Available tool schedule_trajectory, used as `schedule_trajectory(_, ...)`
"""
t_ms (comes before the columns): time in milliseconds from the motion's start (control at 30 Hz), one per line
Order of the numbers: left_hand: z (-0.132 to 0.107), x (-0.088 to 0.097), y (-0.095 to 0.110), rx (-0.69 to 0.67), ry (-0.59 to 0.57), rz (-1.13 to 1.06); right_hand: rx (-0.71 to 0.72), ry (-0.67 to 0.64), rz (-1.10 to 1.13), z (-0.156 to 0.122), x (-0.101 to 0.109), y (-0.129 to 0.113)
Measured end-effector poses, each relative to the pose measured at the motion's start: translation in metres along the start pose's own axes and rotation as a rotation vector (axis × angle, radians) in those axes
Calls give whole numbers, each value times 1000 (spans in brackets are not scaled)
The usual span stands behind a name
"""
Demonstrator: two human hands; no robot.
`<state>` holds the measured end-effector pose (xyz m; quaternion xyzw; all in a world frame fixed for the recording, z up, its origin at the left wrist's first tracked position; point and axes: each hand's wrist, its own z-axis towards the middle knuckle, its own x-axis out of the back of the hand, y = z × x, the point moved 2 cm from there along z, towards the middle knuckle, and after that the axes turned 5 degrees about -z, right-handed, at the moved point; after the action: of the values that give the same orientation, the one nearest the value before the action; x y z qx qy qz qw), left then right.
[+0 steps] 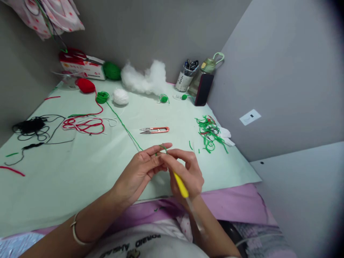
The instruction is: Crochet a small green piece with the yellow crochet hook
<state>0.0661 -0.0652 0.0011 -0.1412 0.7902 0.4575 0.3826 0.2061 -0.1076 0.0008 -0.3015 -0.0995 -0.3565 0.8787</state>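
Observation:
My left hand (142,168) is closed on green yarn (128,133), with a small loop of it showing at the fingertips. That strand runs back across the table to a small green yarn ball (102,97). In my right hand (186,175) is a crochet hook (180,184) with a yellow grip and a pale lower end; its tip is hidden between the fingers. Both hands meet over the table's front edge, fingertips touching. Just beyond them lie orange thread snips (155,130).
A pile of green yarn scraps (209,132) lies at right, with a phone (204,90) propped on a bottle (208,65) behind. White stuffing (145,78), a white yarn ball (120,96) and a red yarn ball (86,86) sit at the back. Black yarn (30,126) is at left.

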Motion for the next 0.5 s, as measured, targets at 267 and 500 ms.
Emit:
schedule_trajectory(267,-4,4,6,-123,30,134,-462,7,513,13,-1,9)
schedule_trajectory(500,-5,6,5,-119,-1,199,-527,-36,677,9,-3,15)
